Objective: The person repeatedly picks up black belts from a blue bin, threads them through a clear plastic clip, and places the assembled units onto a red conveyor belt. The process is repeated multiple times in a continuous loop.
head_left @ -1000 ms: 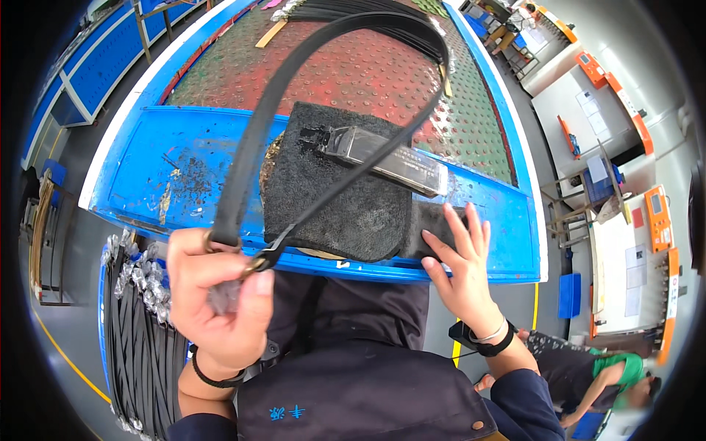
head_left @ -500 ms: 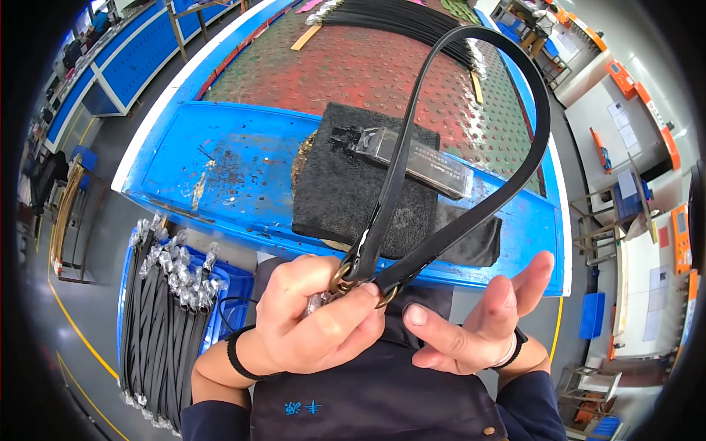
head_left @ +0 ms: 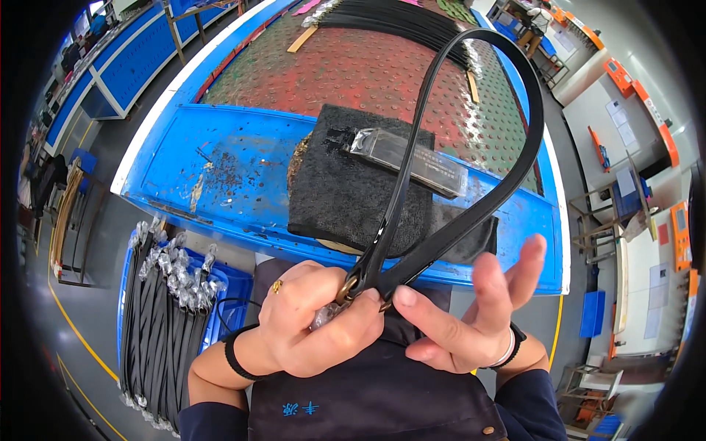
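Black strap point(head_left: 474, 213) stands up in a tall loop in front of the person, its two ends brought together at the left hand point(head_left: 312, 320) and its bend reaching out over the table. The left hand is curled tight, fingers folded in and thumb pressed near the brass-coloured rings point(head_left: 346, 289), with a bit of clear plastic wrap point(head_left: 323, 316) bunched in the grip. Pinching both ends at one spot probably lets the stiff band arch by itself, clear of the table and easy to look over.

The right hand point(head_left: 463, 327) is loosely spread, with no firm hold: one digit's tip lies at the strap's end beside the rings, the others raised away. Whether that tip presses or merely rests there cannot be told.

Beyond, a dark cloth point(head_left: 346, 198) lies on the blue ledge point(head_left: 243, 158) with a clear-topped case point(head_left: 434, 173) on it, perhaps to keep the case within reach. More straps point(head_left: 165, 323) hang lengthwise over a blue bin point(head_left: 239, 283) at the person's left, their wrapped ends gathered on one side, likely to keep them untangled.
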Motion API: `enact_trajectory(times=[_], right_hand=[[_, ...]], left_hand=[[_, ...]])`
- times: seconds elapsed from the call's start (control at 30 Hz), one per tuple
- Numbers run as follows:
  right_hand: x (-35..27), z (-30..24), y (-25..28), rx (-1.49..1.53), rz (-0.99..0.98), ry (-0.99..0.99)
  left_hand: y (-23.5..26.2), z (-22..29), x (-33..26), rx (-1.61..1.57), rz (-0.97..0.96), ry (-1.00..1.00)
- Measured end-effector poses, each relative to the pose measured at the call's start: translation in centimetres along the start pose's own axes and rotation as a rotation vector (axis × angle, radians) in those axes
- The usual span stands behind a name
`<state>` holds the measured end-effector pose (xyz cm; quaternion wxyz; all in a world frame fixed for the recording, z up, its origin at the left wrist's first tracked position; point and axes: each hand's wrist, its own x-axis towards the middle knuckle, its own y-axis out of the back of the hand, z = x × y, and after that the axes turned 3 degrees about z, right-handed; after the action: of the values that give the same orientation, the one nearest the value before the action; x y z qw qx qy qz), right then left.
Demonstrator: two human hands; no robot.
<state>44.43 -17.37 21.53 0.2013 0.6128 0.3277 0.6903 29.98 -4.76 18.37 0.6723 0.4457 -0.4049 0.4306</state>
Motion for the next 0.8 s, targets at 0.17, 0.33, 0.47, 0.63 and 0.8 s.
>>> enact_trajectory(times=[0.17, 0.33, 0.47, 0.63, 0.8], right_hand=[[-0.6, 0.7, 0.2, 0.303, 0.128, -0.002], [-4.6, 3.3, 0.6, 0.034, -0.137, -0.273], [-7.9, 5.9, -0.7, -0.128, -0.382, -0.409], [-7.0, 6.1, 2.9, -0.191, -0.248, -0.346], [-3.4, 4.0, 5.2, -0.232, 0.037, 0.005]], left_hand=[[0.2, -0.2, 0.2, 0.022, -0.038, 0.043], [1.6, -0.2, 1.8, 0.008, -0.035, 0.283], [2.5, -1.1, 3.3, -0.124, -0.147, 0.331], [2.7, -0.6, 5.3, -0.277, -0.267, 0.489], [1.5, 0.2, 6.2, -0.34, -0.373, 0.527]])
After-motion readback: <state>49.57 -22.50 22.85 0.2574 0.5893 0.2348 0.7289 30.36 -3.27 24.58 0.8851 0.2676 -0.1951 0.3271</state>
